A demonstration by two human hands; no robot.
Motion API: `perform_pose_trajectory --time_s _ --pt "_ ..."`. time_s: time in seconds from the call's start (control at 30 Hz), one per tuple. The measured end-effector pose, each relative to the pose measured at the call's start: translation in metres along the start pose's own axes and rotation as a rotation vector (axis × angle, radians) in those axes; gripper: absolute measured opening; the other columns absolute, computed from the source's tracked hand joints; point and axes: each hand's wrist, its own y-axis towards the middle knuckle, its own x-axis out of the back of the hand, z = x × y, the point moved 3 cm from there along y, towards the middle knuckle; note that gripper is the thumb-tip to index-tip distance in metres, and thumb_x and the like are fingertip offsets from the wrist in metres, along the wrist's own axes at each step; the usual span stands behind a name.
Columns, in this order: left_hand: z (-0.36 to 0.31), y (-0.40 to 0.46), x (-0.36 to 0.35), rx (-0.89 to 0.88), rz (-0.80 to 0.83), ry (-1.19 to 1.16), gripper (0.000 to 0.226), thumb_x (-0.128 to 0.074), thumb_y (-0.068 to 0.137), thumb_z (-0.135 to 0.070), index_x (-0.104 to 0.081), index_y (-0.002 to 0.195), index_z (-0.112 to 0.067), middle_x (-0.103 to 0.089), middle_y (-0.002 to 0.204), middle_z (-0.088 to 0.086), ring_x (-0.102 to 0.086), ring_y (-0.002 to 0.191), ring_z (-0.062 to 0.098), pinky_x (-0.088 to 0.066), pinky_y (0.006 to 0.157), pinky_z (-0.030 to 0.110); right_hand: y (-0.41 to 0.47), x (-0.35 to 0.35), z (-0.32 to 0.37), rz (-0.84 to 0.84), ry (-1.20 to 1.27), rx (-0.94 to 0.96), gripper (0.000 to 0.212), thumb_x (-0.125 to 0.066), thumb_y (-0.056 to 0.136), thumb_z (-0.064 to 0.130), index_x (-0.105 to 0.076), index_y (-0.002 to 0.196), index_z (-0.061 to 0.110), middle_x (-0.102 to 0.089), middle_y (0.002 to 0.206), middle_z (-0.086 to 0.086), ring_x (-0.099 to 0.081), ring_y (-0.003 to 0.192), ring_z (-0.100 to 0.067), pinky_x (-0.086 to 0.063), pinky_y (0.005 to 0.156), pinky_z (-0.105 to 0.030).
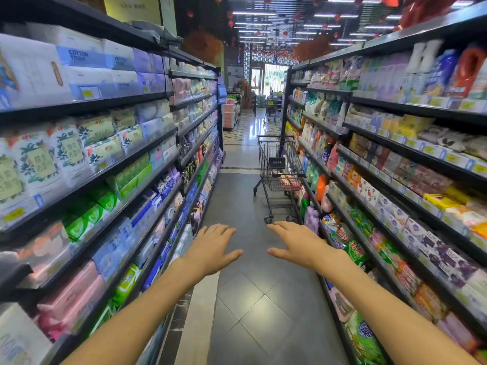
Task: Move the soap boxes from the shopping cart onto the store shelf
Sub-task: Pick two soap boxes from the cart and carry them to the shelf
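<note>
Overhead, "COTTON TISSUE" packs [79, 56] on shelf [87, 102]

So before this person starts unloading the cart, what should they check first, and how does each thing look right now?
1. Both hands free: ok. The left hand and right hand are open, fingers spread, holding nothing.
2. Shopping cart within reach: not ok. It stands farther down the aisle, well beyond the hands.
3. Path to the cart: ok. The floor between shows no obstacles.
4. Soap boxes in the cart: ok, though only colourful packs show through the basket; a count cannot be told.
5. Space on the right-hand shelf: cannot tell. The rows look full from here.
</note>
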Motion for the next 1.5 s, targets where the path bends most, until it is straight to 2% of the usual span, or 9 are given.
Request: perform_pose_trajectory --time_s 0.07,0.17,0.3,0.47,0.77,1.07,1.33,1.43,1.5 --pt "0.010 0.017 -0.011 0.005 -0.004 -0.029 0.089 -0.018 0.084 -0.077 -0.037 0.151 -0.022 -0.042 0.154 0.001 -0.036 0.143 0.022 -0.029 0.119 0.046 0.019 -0.007 -0.010 0.004 0.025 -0.033 0.077 -0.047 0.094 0.062 -0.025 0.155 0.022 -0.035 0.155 -0.002 -0.039 0.139 -0.023 -0.038 0.110 -0.044" --pt "0.027 0.051 -0.026 0.001 -0.028 -0.029 0.088 -0.017 0.084 -0.077 -0.038 0.150 -0.023 -0.043 0.153 0.001 -0.038 0.142 0.022 -0.031 0.118 0.044 0.057 -0.020 -0.027 0.010 0.022 -0.056 0.076 -0.047 0.094 0.063 -0.026 0.155 0.023 -0.038 0.154 -0.002 -0.042 0.136 -0.024 -0.042 0.106 -0.044" --pt "0.063 0.109 -0.042 -0.001 -0.065 -0.057 0.069 -0.039 0.097 -0.065 -0.038 0.151 -0.023 -0.042 0.154 0.001 -0.036 0.144 0.020 -0.030 0.118 0.040 0.124 -0.033 -0.046 0.007 0.035 -0.083 0.073 -0.048 0.094 0.062 -0.028 0.154 0.024 -0.042 0.151 -0.003 -0.045 0.134 -0.024 -0.044 0.103 -0.044" --pt "0.118 0.195 -0.049 -0.008 -0.072 -0.088 0.087 -0.018 0.082 -0.075 -0.047 0.145 -0.021 -0.051 0.146 0.002 -0.045 0.137 0.022 -0.037 0.113 0.040 0.221 -0.035 -0.074 0.020 0.061 -0.123 0.071 -0.049 0.094 0.061 -0.031 0.152 0.025 -0.043 0.150 -0.002 -0.046 0.134 -0.024 -0.043 0.102 -0.041" --pt "0.214 0.363 -0.068 0.033 -0.085 -0.110 0.084 -0.023 0.084 -0.074 -0.051 0.142 -0.020 -0.056 0.142 0.002 -0.052 0.131 0.024 -0.043 0.108 0.041 0.389 -0.048 -0.150 -0.012 0.119 -0.175 0.070 -0.049 0.093 0.061 -0.034 0.151 0.024 -0.047 0.146 -0.002 -0.049 0.130 -0.025 -0.044 0.099 -0.040" --pt "0.281 0.552 -0.120 0.030 -0.051 -0.106 0.088 -0.016 0.081 -0.075 -0.048 0.144 -0.023 -0.053 0.143 -0.002 -0.049 0.133 0.020 -0.039 0.110 0.037 0.570 -0.099 -0.262 -0.002 0.196 -0.182 0.066 -0.053 0.092 0.059 -0.039 0.147 0.026 -0.050 0.140 0.000 -0.052 0.128 -0.024 -0.045 0.100 -0.040" --pt "0.354 0.753 -0.132 0.065 -0.031 -0.119 0.089 -0.013 0.081 -0.077 -0.042 0.148 -0.025 -0.046 0.149 -0.006 -0.044 0.137 0.016 -0.036 0.113 0.037 0.757 -0.095 -0.381 -0.003 0.183 -0.193 0.064 -0.054 0.092 0.056 -0.040 0.147 0.026 -0.051 0.140 -0.001 -0.052 0.128 -0.025 -0.045 0.101 -0.041" --pt "0.384 0.815 -0.139 0.078 -0.019 -0.136 0.082 -0.023 0.086 -0.074 -0.041 0.149 -0.024 -0.045 0.151 -0.004 -0.042 0.139 0.016 -0.034 0.114 0.036 0.826 -0.097 -0.414 0.035 0.183 -0.177 0.064 -0.053 0.091 0.057 -0.039 0.147 0.028 -0.050 0.142 0.001 -0.052 0.128 -0.023 -0.045 0.103 -0.040" --pt "0.403 0.857 -0.143 0.081 -0.027 -0.134 0.086 -0.020 0.083 -0.076 -0.043 0.148 -0.023 -0.047 0.150 -0.003 -0.045 0.138 0.018 -0.035 0.113 0.036 0.870 -0.101 -0.435 0.053 0.179 -0.170 0.065 -0.053 0.091 0.058 -0.038 0.147 0.028 -0.050 0.143 0.001 -0.052 0.128 -0.023 -0.044 0.104 -0.041"
